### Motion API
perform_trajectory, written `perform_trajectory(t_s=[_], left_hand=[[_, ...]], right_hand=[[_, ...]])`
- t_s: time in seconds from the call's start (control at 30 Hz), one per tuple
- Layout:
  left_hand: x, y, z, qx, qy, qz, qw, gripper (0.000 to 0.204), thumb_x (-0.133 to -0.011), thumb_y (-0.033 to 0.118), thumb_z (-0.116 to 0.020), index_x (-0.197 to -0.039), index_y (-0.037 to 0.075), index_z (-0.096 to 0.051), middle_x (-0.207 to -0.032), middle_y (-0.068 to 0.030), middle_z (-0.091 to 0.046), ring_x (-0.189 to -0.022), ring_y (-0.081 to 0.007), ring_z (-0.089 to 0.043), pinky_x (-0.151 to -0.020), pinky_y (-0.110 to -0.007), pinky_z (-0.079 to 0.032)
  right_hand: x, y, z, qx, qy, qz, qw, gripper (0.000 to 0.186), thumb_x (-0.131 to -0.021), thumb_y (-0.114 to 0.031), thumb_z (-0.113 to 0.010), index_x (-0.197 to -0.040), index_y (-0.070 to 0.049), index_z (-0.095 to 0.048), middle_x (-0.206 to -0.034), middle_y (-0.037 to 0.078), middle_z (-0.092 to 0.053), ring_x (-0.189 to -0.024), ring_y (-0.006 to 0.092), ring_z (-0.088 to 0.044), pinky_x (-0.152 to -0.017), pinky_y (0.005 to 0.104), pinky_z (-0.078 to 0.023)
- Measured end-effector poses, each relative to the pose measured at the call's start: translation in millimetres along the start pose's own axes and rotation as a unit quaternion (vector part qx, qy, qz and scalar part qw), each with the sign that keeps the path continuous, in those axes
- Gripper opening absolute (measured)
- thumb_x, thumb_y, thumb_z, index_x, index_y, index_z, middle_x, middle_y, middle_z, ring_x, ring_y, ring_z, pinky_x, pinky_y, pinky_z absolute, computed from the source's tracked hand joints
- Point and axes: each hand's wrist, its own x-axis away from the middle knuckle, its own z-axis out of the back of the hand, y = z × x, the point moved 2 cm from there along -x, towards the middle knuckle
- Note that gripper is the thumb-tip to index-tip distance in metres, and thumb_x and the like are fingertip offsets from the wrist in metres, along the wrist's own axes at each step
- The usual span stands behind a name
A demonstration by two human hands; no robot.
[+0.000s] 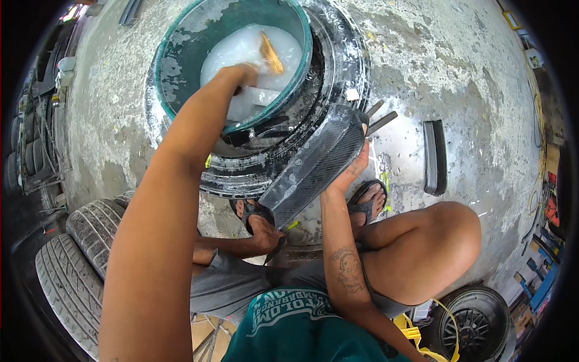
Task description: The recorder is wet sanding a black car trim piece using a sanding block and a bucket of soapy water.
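Note:
My left hand (pixel 242 77) reaches into the green bucket (pixel 181 48), its fingers hidden in milky water (pixel 223 57) or behind my wrist. A tan, wood-like piece (pixel 271 51) is just beyond it, and a pale block (pixel 264 96) lies beside it. I cannot see whether it grips anything. My right hand (pixel 356 158) is wrapped round a long, wet, dark panel with a woven carbon-look pattern (pixel 310 160), held tilted beside the bucket. The bucket rests within a large wet tire (pixel 347 66).
Several tires (pixel 66 283) stand at left. Dark strips (pixel 381 122) and a curved dark piece (pixel 433 157) lie on the concrete floor (pixel 458 78) at right. A wheel (pixel 473 326) and yellow straps (pixel 446 326) are at lower right. My sandaled feet (pixel 368 199) are below the tire.

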Motion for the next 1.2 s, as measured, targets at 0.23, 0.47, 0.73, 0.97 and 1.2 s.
perform_trajectory(t_s=[0.23, 0.47, 0.73, 0.97, 1.2], left_hand=[[208, 42, 99, 0.115, 0.382, 0.011, 0.917, 0.054, -0.095, 0.010, -0.074, -0.148, 0.006, -0.067, -0.130, -0.0257, -0.076, -0.122, -0.0426, -0.073, -0.109, -0.045, -0.056], [337, 225, 27, 0.180, 0.377, -0.090, 0.904, 0.056, -0.101, 0.010, -0.075, -0.155, 0.014, -0.062, -0.137, -0.0202, -0.073, -0.128, -0.0366, -0.070, -0.112, -0.048, -0.053], [365, 238, -101, 0.311, 0.525, 0.010, 0.792, 0.058, -0.102, 0.010, -0.074, -0.157, 0.005, -0.058, -0.121, -0.0198, -0.070, -0.106, -0.0333, -0.070, -0.097, -0.042, -0.054], [349, 238, -170, 0.568, 0.516, 0.024, 0.641, 0.056, -0.103, 0.008, -0.077, -0.156, 0.002, -0.060, -0.125, -0.0105, -0.072, -0.111, -0.0154, -0.069, -0.098, -0.030, -0.054], [324, 242, -170, 0.759, 0.458, 0.007, 0.463, 0.062, -0.103, 0.012, -0.078, -0.161, 0.005, -0.057, -0.130, -0.0084, -0.074, -0.116, -0.0143, -0.069, -0.105, -0.030, -0.052]], right_hand=[[6, 25, -14, 0.089, 0.021, 0.016, 0.996, 0.047, -0.113, -0.048, -0.065, -0.091, -0.006, -0.058, -0.088, 0.004, -0.062, -0.080, 0.0172, -0.059, -0.078, 0.0364, -0.053], [23, 15, -36, 0.370, 0.089, 0.144, 0.913, 0.068, -0.112, -0.064, -0.051, -0.113, 0.003, -0.063, -0.117, 0.022, -0.057, -0.118, 0.0396, -0.052, -0.110, 0.0545, -0.038], [31, 7, -40, 0.409, 0.125, 0.077, 0.901, 0.079, -0.114, -0.067, -0.037, -0.131, 0.003, -0.067, -0.136, 0.025, -0.056, -0.132, 0.0460, -0.048, -0.118, 0.0588, -0.036], [64, -13, -49, 0.349, 0.064, 0.064, 0.933, 0.097, -0.106, -0.081, -0.037, -0.155, 0.001, -0.053, -0.162, 0.026, -0.042, -0.155, 0.0508, -0.031, -0.130, 0.0615, -0.023], [17, -21, -18, 0.306, -0.010, 0.142, 0.941, 0.098, -0.106, -0.074, -0.054, -0.159, 0.007, -0.043, -0.157, 0.030, -0.041, -0.146, 0.0420, -0.041, -0.125, 0.0512, -0.031]])
